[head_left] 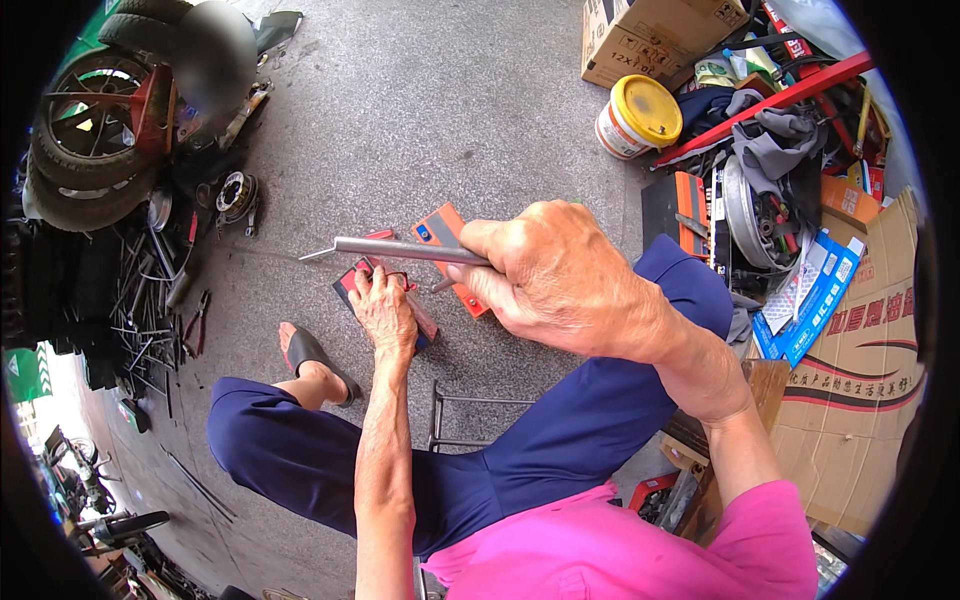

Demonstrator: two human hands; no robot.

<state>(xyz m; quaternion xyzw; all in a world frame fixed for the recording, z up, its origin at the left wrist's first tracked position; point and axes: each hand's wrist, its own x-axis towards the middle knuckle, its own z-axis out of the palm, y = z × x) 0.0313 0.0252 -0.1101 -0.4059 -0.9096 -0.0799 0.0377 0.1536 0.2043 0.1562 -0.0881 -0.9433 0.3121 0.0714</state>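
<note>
My right hand [560, 275] is closed round a grey metal rod [400, 248] with a thin, bent wire-like tip, held out leftward above the floor. Below the rod, my left hand [382, 312] presses curled fingers on a red and black box [427, 328], which it partly covers. Close to the thumb is a small red piece, too small to name. Just to the right sits an orange box [437, 225] with a blue round fitting, partly hidden by my right hand and the rod. A short grey bar [443, 285] shows beneath my right hand.
Wheels with tyres [95, 120] and scattered metal tools [145, 300] lie at the left, pliers [197, 325] among them. On the right are a yellow-lidded bucket [640, 118], a carton [655, 40], piled parts and flattened cardboard [850, 400]. A metal stool frame [480, 400] shows between my legs.
</note>
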